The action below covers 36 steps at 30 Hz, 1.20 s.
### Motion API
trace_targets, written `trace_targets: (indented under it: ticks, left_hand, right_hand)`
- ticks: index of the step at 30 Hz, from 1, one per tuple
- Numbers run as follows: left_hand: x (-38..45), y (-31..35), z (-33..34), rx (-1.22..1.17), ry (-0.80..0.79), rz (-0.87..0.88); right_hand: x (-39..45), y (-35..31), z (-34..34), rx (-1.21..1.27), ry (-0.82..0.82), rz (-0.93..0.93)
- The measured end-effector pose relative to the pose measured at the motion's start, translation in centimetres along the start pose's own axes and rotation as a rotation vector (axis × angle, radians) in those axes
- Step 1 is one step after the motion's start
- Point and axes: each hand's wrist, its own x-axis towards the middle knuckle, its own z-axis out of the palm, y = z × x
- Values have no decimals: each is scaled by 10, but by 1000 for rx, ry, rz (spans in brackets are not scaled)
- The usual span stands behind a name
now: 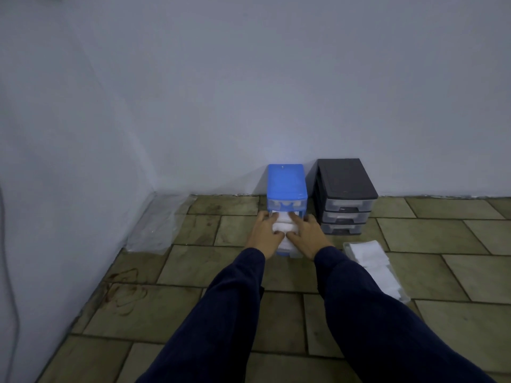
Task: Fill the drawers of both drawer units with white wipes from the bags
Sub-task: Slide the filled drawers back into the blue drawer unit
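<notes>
A blue drawer unit (pixel 287 183) stands on the floor against the wall. One of its clear drawers is pulled out toward me, with white wipes (pixel 282 224) in it. My left hand (pixel 264 230) holds the wipes from the left. My right hand (pixel 307 233) holds them from the right, fingers laid over the top. To the right stands a black drawer unit (pixel 345 186) with three drawers pushed in and white wipes visible in them. A clear bag of white wipes (pixel 372 262) lies on the floor at the right.
An empty clear plastic bag (pixel 159 225) lies on the floor by the left wall corner. The floor is green-brown tile (pixel 193 272). Walls close in behind and to the left. A cable hangs at the far left edge.
</notes>
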Motion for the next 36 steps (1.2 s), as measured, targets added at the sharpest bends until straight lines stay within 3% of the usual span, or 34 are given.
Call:
trace_targets:
  ticks: [9, 13, 16, 19, 22, 24, 28, 32, 36]
  left_hand:
    - [3, 2, 4, 33, 39, -30]
    - [-6, -3, 6, -48, 178, -26]
    - [-11, -5, 6, -119, 244, -13]
    - [-13, -3, 7, -144, 241, 13]
    - [-12, -3, 6, -13, 328, 63]
    - [-12, -4, 5, 153, 410, 154]
    - [-12, -11, 11, 383, 345, 437]
    - [-14, -18, 14, 362, 222, 388]
    - [-15, -18, 11, 470, 174, 385]
  right_hand:
    - [-8, 18, 9, 249, 237, -86]
    - [-14, 28, 6, 360, 117, -168]
    - [-14, 36, 5, 243, 25, -226]
    - [-16, 37, 2, 266, 78, -229]
    - [-15, 32, 0, 229, 145, -239]
    - [-12, 30, 1, 180, 183, -214]
    - [-10, 27, 0, -97, 306, -218]
    - [-7, 34, 5, -421, 590, -430]
    - [-3, 40, 8, -551, 632, -534]
